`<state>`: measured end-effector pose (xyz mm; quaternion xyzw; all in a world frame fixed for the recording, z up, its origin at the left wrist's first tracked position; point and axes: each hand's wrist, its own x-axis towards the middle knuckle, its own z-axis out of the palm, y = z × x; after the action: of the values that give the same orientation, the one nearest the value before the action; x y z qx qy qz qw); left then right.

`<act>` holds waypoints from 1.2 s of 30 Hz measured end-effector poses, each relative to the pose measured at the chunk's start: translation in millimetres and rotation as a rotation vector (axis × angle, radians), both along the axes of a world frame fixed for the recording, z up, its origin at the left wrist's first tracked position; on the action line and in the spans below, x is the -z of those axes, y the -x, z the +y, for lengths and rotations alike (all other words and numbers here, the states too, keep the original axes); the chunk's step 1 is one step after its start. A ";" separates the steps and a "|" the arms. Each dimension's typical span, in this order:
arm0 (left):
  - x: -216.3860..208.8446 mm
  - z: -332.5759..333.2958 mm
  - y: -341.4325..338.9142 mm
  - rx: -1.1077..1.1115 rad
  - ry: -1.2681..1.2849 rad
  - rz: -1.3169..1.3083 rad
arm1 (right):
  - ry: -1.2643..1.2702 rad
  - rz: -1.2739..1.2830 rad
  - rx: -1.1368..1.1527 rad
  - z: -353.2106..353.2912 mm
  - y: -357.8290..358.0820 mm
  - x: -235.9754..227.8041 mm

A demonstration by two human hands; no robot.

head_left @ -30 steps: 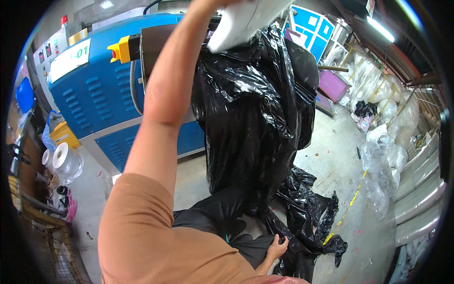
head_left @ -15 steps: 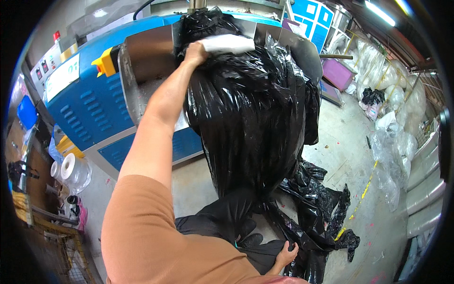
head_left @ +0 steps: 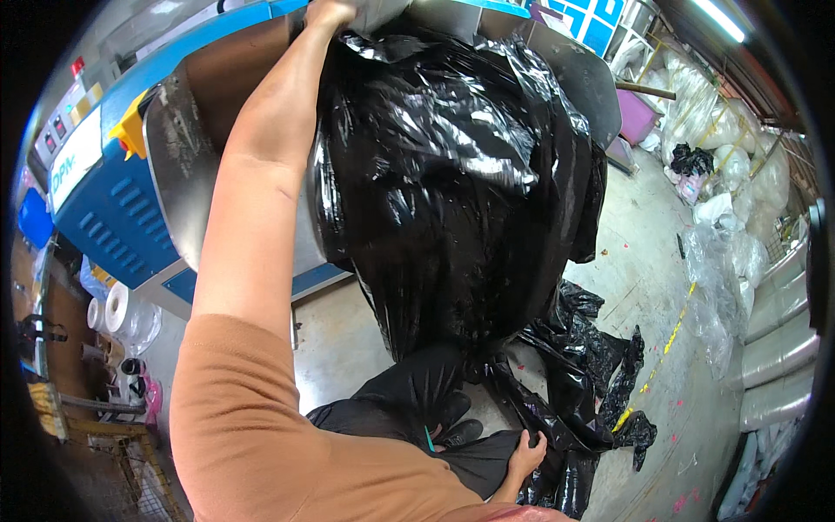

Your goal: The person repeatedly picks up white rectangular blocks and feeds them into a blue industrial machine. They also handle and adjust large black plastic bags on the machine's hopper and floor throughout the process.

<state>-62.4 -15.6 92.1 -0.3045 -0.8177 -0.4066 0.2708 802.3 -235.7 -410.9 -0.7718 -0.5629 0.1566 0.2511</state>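
Note:
My left arm reaches up to the metal hopper [head_left: 178,143] of the blue machine [head_left: 113,230]. At the top edge of the picture my left hand [head_left: 330,12] is partly cut off, so its grip cannot be made out. Just below and beside it, a large mass of shiny black plastic film [head_left: 444,200] fills the hopper mouth and hangs over the front toward my legs. My right hand [head_left: 527,454] rests low on my black trouser leg, fingers loosely bent and apart, near the trailing black film [head_left: 574,396] on the floor.
Clear plastic sheeting [head_left: 709,283] lies along the right, by a yellow floor line [head_left: 668,344] and stacked wrapped rolls [head_left: 770,361]. A yellow-cased switch [head_left: 129,130] sticks out from the machine. White film rolls [head_left: 122,309] stand at the left beside a shelf.
My left hand has moved up and slightly left, to the picture's top edge. The white piece it held no longer shows. The view has shifted closer to the hopper. My right hand stays put.

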 end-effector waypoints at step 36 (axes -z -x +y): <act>112.8 -213.4 -599.4 1.495 0.770 0.852 | -0.147 0.184 -0.606 -118.8 27.6 -224.9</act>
<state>537.0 -229.0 -20.7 -0.9418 -0.3204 -0.0314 0.0965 774.7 -354.5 -186.0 -0.5314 -0.7519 0.2522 0.2977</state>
